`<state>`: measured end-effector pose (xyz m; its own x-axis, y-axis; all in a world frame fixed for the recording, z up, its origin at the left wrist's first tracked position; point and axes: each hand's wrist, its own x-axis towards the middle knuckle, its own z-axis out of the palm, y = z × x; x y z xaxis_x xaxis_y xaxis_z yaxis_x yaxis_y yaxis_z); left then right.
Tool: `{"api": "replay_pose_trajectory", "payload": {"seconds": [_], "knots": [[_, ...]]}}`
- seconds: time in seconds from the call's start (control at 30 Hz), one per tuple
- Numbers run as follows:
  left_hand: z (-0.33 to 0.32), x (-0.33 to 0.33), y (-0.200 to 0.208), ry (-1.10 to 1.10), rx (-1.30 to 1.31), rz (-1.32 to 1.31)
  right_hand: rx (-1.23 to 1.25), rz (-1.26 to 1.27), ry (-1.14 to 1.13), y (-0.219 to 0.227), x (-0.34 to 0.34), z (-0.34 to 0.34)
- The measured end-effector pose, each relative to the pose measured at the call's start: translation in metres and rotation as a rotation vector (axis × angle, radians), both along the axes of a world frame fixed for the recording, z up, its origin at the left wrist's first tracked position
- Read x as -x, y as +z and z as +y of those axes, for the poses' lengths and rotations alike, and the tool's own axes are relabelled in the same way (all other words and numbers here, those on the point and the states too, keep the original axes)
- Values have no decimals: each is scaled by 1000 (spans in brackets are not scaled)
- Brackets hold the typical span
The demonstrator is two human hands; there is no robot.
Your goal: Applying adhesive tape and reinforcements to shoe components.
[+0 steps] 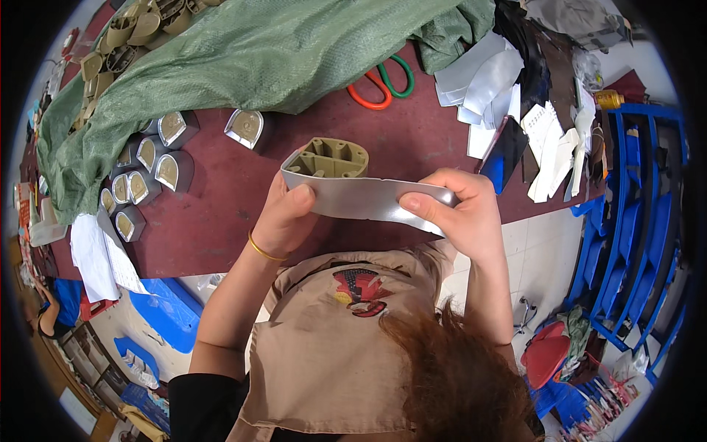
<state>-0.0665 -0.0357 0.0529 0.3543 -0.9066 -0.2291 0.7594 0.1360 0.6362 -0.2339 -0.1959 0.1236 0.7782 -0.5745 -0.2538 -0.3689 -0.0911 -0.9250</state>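
Note:
My left hand (pixel 278 217) grips an olive plastic shoe heel (pixel 335 157), D-shaped with ribbed hollows facing up. A silver covering strip (pixel 361 197) lies against the heel's left side and near side. My left thumb presses the strip onto the heel. To the right, the strip's loose end is pinched between the thumb and fingers of my right hand (pixel 462 210), stretched away from the heel. Silver-covered heels (pixel 171 171) stand in a cluster on the left of the table, and another silver-covered heel (pixel 245 127) sits apart from them.
A green woven sheet (pixel 243 55) covers much of the dark red table (pixel 221 221). Bare olive heels (pixel 121 29) are piled at the far left. Scissors (pixel 381 82), silver pieces (pixel 486 77) and white scraps (pixel 543 147) lie beyond my hands. A blue rack (pixel 633 221) stands right.

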Motion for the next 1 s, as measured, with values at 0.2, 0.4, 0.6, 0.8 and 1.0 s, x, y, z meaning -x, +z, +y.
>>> {"api": "replay_pose_trajectory", "payload": {"seconds": [0.2, 0.4, 0.6, 0.8, 1.0], "knots": [[16, 7, -21, -73, 134, 267, -106, -73, 32, -2, -9, -5], [17, 12, -27, -184, 147, 215, -136, -100, 110, 3, -17, -7], [15, 13, -24, -230, 111, 219, -174, -104, 127, 1, -20, -5], [1, 22, -10, -322, 135, 255, -400, -134, 151, -4, -22, 1], [-15, 20, 2, -397, 130, -11, -106, -145, 346, 11, -9, 7]]}}
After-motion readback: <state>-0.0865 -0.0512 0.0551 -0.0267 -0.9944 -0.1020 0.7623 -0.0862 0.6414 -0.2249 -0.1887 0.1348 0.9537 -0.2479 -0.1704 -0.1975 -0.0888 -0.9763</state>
